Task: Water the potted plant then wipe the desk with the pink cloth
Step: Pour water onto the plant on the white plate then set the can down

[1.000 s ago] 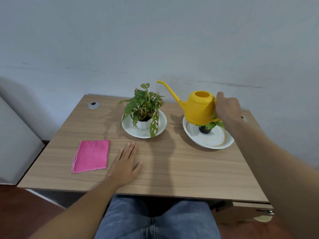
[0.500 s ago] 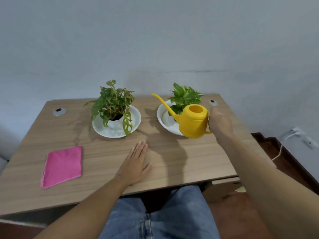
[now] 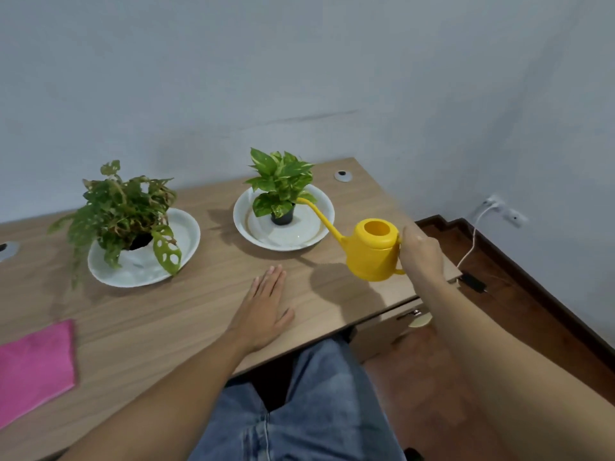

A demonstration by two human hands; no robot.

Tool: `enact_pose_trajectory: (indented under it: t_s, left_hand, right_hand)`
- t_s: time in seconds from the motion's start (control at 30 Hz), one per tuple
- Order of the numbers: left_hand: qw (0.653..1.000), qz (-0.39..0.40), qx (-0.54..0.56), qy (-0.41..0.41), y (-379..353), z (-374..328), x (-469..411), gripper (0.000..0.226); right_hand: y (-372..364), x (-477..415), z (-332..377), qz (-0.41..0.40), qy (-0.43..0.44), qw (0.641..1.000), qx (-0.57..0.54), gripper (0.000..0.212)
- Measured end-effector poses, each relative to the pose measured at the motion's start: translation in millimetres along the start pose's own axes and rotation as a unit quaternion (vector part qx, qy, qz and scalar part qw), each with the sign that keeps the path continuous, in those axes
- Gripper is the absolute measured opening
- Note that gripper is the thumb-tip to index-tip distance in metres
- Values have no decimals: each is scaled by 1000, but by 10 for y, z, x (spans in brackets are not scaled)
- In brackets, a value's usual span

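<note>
My right hand (image 3: 420, 254) grips the handle of a yellow watering can (image 3: 372, 249), held just above the desk's right edge. Its long spout reaches up-left to the small green plant in a black pot (image 3: 281, 189), which stands in a white dish (image 3: 312, 234). A second, bushier plant (image 3: 123, 207) sits in a white pot on another white dish (image 3: 186, 241) to the left. My left hand (image 3: 263, 311) lies flat and open on the wooden desk (image 3: 166, 314). The pink cloth (image 3: 33, 367) lies folded at the near left.
Two round cable grommets (image 3: 342, 175) sit in the desk's back corners. A drawer front (image 3: 392, 322) shows under the right edge. A white cable and wall socket (image 3: 492, 206) are at the right above the brown floor. My jeans-clad legs are below the desk.
My view has swung to the right. The watering can has moved from in front of the right plant to the desk's right edge, its spout tip now at that plant. My left hand stayed flat.
</note>
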State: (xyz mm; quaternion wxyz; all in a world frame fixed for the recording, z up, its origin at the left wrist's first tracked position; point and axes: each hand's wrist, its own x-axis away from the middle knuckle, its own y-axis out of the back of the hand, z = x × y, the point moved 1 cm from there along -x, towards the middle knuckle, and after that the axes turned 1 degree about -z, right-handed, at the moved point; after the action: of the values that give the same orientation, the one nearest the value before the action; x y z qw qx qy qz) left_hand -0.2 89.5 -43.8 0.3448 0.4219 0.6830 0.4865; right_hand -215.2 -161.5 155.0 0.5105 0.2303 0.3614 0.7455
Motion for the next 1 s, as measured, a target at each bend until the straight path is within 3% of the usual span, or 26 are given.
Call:
enact_pose_trajectory:
  t_s: [0.1,0.27,0.47,0.7,1.0]
  left_hand:
    - [1000,11,-8,-8,-38,-124,-141,89]
    - [1000,19,-23,0,-75,-230,-301,91]
    - [999,10,-36,-1,-88,-230,-311,87]
    - [999,3,-39,0,-88,-224,-293,86]
    - [999,0,-34,5,-91,-227,-297,84]
  right_hand:
    - [86,-34,-157,-23,-63,995,-67,49]
    - [91,-152,-461,-55,-144,983,-97,56]
    - [3,-307,-703,-47,-204,969,-131,47]
    - [-145,-405,-810,-46,-206,967,-141,38]
    - [-298,-525,-924,2,-230,955,-188,54]
